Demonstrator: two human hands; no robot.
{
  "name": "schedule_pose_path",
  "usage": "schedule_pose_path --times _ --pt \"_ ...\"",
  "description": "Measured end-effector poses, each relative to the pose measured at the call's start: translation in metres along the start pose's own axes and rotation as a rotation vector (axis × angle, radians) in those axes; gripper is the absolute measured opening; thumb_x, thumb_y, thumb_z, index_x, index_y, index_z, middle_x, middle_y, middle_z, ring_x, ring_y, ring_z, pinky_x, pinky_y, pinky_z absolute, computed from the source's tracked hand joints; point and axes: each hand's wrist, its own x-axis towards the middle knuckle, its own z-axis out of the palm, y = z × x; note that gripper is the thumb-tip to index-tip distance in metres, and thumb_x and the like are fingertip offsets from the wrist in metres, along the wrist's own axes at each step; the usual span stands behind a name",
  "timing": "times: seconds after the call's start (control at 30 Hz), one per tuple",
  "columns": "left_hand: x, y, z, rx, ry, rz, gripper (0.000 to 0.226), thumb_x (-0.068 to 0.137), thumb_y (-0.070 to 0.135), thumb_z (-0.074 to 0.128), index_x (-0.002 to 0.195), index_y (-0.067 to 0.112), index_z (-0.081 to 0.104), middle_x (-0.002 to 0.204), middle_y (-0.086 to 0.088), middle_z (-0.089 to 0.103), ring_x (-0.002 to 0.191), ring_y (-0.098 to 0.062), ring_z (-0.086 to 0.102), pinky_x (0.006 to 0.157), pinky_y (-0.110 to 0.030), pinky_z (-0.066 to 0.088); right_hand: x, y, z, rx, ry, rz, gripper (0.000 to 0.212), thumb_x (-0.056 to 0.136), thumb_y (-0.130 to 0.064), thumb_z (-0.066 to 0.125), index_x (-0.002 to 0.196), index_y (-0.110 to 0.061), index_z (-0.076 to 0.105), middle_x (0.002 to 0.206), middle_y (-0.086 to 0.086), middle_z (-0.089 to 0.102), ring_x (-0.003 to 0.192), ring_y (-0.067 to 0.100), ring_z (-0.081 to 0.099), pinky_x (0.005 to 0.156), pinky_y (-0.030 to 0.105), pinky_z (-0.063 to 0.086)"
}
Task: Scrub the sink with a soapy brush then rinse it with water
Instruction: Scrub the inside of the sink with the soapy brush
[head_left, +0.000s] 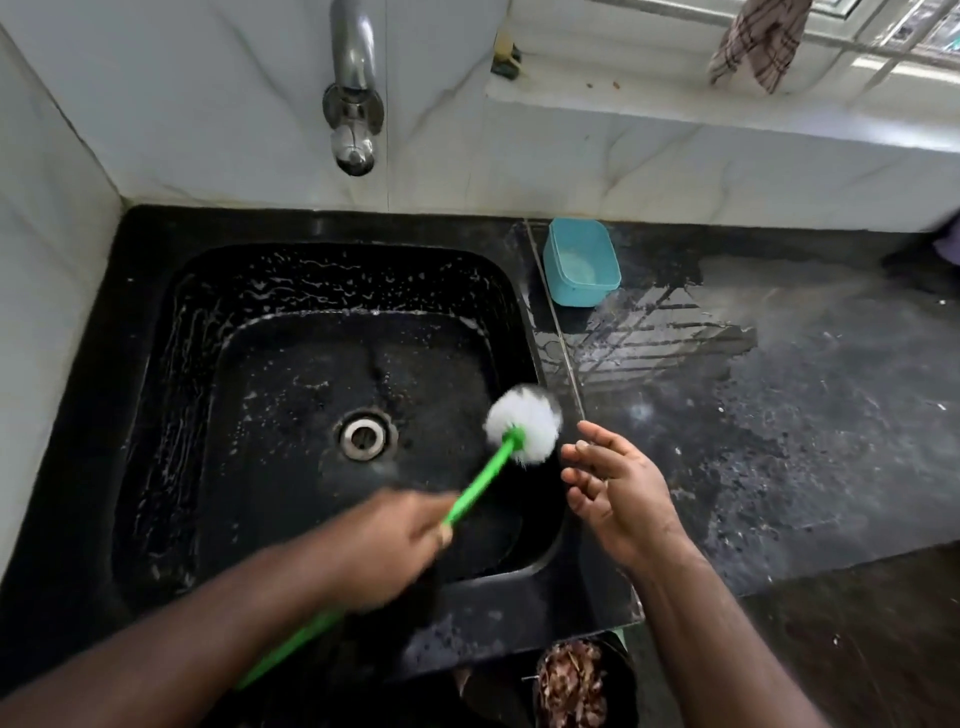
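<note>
A black sink (156, 395) is set in a black stone counter, its walls streaked with soap suds and its steel drain (363, 435) in the middle. My left hand (387, 545) grips the green handle of a brush, blurred with motion. The brush's round white bristle head (524, 422) is against the sink's right wall near the rim. My right hand (618, 486) hovers just right of the bristle head with its fingers apart and nothing in it. A steel tap (354, 88) juts from the tiled wall above the sink; no water runs from it.
A light blue plastic tub (582, 262) stands on the wet counter (779, 389) right of the sink. A checked cloth (758, 41) hangs at the window, top right. A dark container of brown scraps (574, 686) sits below the counter's front edge.
</note>
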Motion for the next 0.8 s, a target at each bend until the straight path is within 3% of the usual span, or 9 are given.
schedule_pose_path --times 0.07,0.13,0.2,0.27,0.37,0.47,0.57,0.63,0.8 --pt "-0.027 0.001 0.012 -0.031 -0.042 -0.001 0.028 0.098 0.039 0.045 0.119 0.027 0.057 0.102 0.007 0.068 0.094 -0.008 0.063 0.086 -0.034 0.051 0.004 -0.003 0.001 0.004 0.008 0.005 0.036 0.088 0.003 0.059 0.121 -0.010 0.060 0.081 0.007 0.069 0.058 0.017 0.058 0.052 0.026 0.046" --pt "-0.015 0.002 0.013 -0.075 0.038 -0.024 0.024 0.097 0.035 0.046 0.114 0.025 0.060 0.086 0.008 0.068 0.080 -0.006 0.062 0.077 -0.035 0.052 0.008 -0.005 0.005 0.003 0.006 0.006 0.035 0.089 0.003 0.058 0.121 -0.011 0.060 0.080 0.007 0.069 0.059 0.017 0.058 0.053 0.026 0.046" --pt "0.032 0.003 0.004 -0.092 0.177 -0.104 0.018 0.098 0.026 0.049 0.101 0.015 0.062 0.073 0.004 0.062 0.074 -0.016 0.062 0.070 -0.038 0.049 0.010 -0.008 0.010 0.005 -0.007 0.001 0.036 0.088 0.002 0.058 0.121 -0.011 0.060 0.078 0.006 0.068 0.059 0.017 0.058 0.053 0.025 0.045" --pt "0.097 0.001 -0.016 -0.057 0.265 -0.226 0.019 0.098 0.023 0.049 0.098 0.010 0.063 0.081 -0.009 0.067 0.084 -0.031 0.066 0.068 -0.036 0.047 0.011 -0.011 0.013 0.010 -0.013 -0.008 0.036 0.088 0.003 0.058 0.121 -0.012 0.060 0.077 0.005 0.068 0.059 0.016 0.057 0.053 0.025 0.045" --pt "0.154 -0.008 -0.049 0.048 0.274 -0.304 0.025 0.098 0.027 0.049 0.107 0.011 0.066 0.098 -0.018 0.071 0.090 -0.036 0.067 0.068 -0.033 0.048 0.010 -0.012 0.012 0.004 -0.024 -0.011 0.035 0.089 0.002 0.058 0.120 -0.013 0.060 0.076 0.004 0.068 0.059 0.016 0.058 0.053 0.025 0.046" --pt "0.123 -0.020 -0.035 0.161 0.107 -0.202 0.023 0.096 0.028 0.047 0.101 0.012 0.064 0.094 -0.010 0.071 0.088 -0.030 0.066 0.069 -0.033 0.049 0.011 -0.011 0.006 -0.004 -0.028 -0.003 0.035 0.089 0.001 0.058 0.121 -0.013 0.060 0.078 0.005 0.068 0.059 0.016 0.058 0.052 0.024 0.046" --pt "0.036 -0.019 0.005 0.037 -0.201 -0.119 0.028 0.089 0.037 0.044 0.102 0.018 0.060 0.087 0.001 0.069 0.084 -0.020 0.066 0.077 -0.041 0.054 0.013 -0.012 0.006 -0.012 -0.026 0.007 0.034 0.090 0.001 0.057 0.121 -0.012 0.060 0.078 0.005 0.068 0.059 0.016 0.057 0.053 0.025 0.045" --pt "0.004 -0.018 0.024 0.016 -0.279 -0.115 0.025 0.088 0.039 0.043 0.096 0.019 0.055 0.081 0.002 0.065 0.081 -0.018 0.064 0.076 -0.040 0.053 0.015 -0.014 0.007 -0.016 -0.029 0.007 0.035 0.089 0.001 0.058 0.122 -0.011 0.060 0.078 0.006 0.068 0.060 0.016 0.057 0.053 0.025 0.045" --pt "0.101 -0.014 0.002 0.006 0.083 -0.284 0.022 0.093 0.024 0.049 0.074 0.014 0.054 0.080 -0.012 0.068 0.082 -0.032 0.067 0.058 -0.033 0.040 0.015 -0.018 0.006 -0.007 -0.023 -0.002 0.036 0.089 0.001 0.058 0.122 -0.011 0.061 0.078 0.005 0.067 0.061 0.016 0.057 0.052 0.023 0.045"
